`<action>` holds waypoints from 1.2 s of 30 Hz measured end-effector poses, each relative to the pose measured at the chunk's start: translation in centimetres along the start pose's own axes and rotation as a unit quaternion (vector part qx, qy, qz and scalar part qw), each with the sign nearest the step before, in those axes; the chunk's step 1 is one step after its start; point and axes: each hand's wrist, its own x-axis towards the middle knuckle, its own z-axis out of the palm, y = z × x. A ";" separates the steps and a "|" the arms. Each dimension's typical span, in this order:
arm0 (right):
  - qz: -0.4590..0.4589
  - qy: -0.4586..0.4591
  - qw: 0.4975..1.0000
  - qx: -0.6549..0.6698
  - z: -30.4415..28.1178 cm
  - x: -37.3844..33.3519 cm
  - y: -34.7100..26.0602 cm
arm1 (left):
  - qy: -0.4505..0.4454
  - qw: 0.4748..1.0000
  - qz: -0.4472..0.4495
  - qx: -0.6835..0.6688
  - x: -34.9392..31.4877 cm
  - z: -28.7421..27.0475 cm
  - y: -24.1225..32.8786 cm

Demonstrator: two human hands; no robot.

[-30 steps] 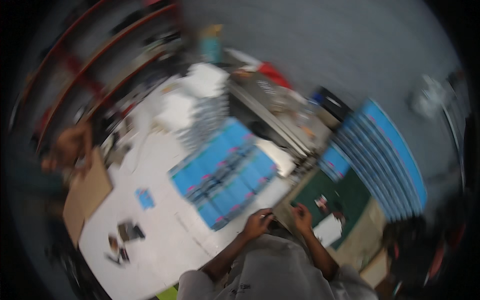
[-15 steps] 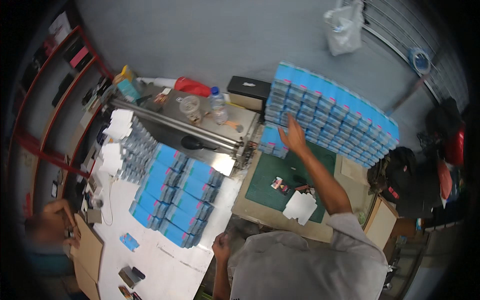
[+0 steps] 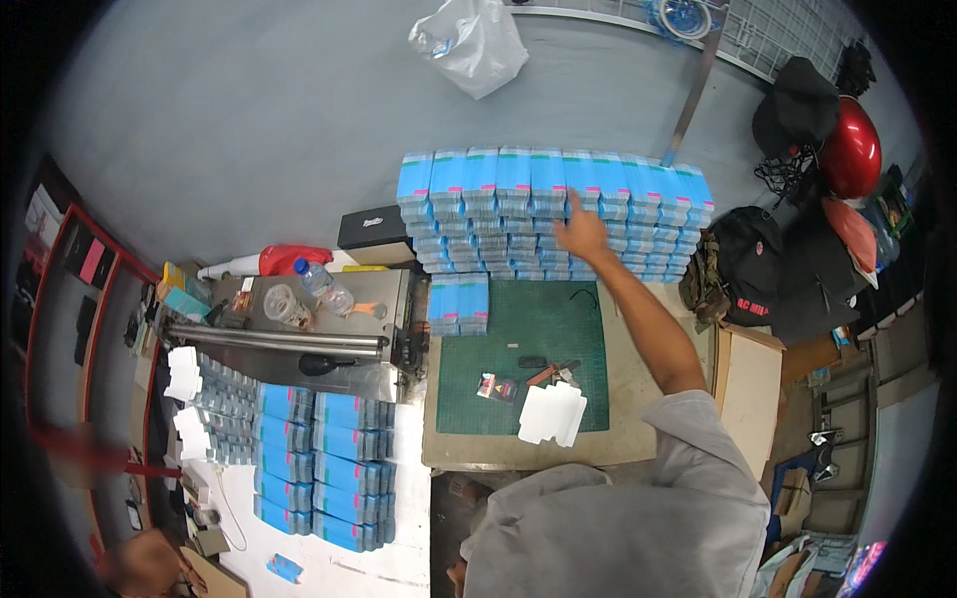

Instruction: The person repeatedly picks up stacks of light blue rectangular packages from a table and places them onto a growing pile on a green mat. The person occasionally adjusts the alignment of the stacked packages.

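My right hand [image 3: 582, 234] reaches out over the near side of a long stack of flat blue cardboard pieces [image 3: 513, 171]. Its index finger points up toward the stack's front, with the thumb apart and nothing held. Whether the fingertip touches the stack is unclear. A shorter blue stack [image 3: 459, 303] stands at the left end, on the green cutting mat [image 3: 474, 384]. Only a sliver of my left hand [image 3: 458, 575] shows at the lower edge beside my grey shirt; its fingers are hidden. A white die-cut card [image 3: 552, 415] lies on the mat's near side.
More blue stacks [image 3: 354, 468] and white cut pieces [image 3: 194, 436] stand on the white table [image 3: 411, 498] at left. A metal machine [image 3: 284, 339] bears a bottle [image 3: 324, 287] and cup [image 3: 287, 306]. A carton [image 3: 750, 384] and black bag [image 3: 743, 257] are at right. Another person [image 3: 145, 568] is lower left.
The view has swung to the right. My right arm stays stretched toward the long stack, its hand now nearer the stack's middle. My left hand has mostly slipped out of sight.
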 end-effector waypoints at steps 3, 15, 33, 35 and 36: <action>0.020 0.021 0.999 -0.042 -4.4 -0.6 7.0 | -0.043 0.993 0.055 0.098 0.8 -0.4 -0.6; 0.105 0.119 0.970 -0.185 -12.0 0.6 19.5 | -0.076 0.992 -0.032 -0.097 5.6 2.4 8.7; 0.091 0.008 0.967 -0.238 -12.1 0.9 21.3 | -0.075 0.995 -0.055 0.022 0.2 3.6 1.6; 0.079 0.038 0.975 -0.206 -12.4 1.2 21.4 | -0.091 0.995 -0.026 0.037 0.8 3.8 2.0; 0.077 0.025 0.973 -0.217 -12.5 1.2 21.4 | -0.098 0.994 -0.017 0.039 1.0 3.8 2.3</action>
